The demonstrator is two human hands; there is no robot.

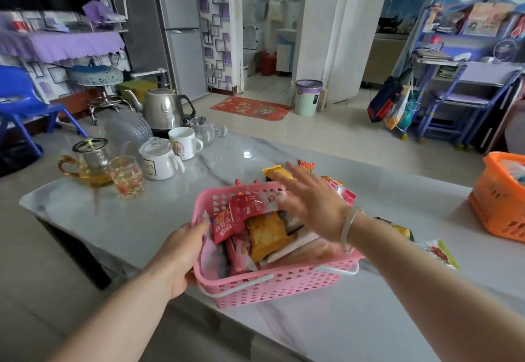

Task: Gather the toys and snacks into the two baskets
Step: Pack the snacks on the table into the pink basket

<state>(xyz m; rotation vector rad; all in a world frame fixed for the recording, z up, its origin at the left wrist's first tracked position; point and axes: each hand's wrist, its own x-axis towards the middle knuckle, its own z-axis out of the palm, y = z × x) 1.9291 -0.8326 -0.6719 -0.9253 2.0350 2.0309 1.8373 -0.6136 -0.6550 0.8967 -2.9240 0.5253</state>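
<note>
A pink basket [255,287] stands near the front of the marble table [142,219], filled with several snack packets, among them a red packet [250,208] and a yellow packet [267,233]. My left hand [181,250] grips the basket's left rim. Over the basket's far right side my right hand [306,199] hovers with fingers spread, holding nothing. Beyond it more snack packets [277,172] lie loose on the table, and others [440,252] lie to the right of my right forearm. An orange basket [494,205] stands at the table's right edge.
At the table's left end stand a glass teapot [88,162], a glass cup [127,177], two white mugs [184,141], a steel kettle [163,108] and clear plastic plates. A blue chair, a bin [308,95] and a shelf rack stand on the floor beyond.
</note>
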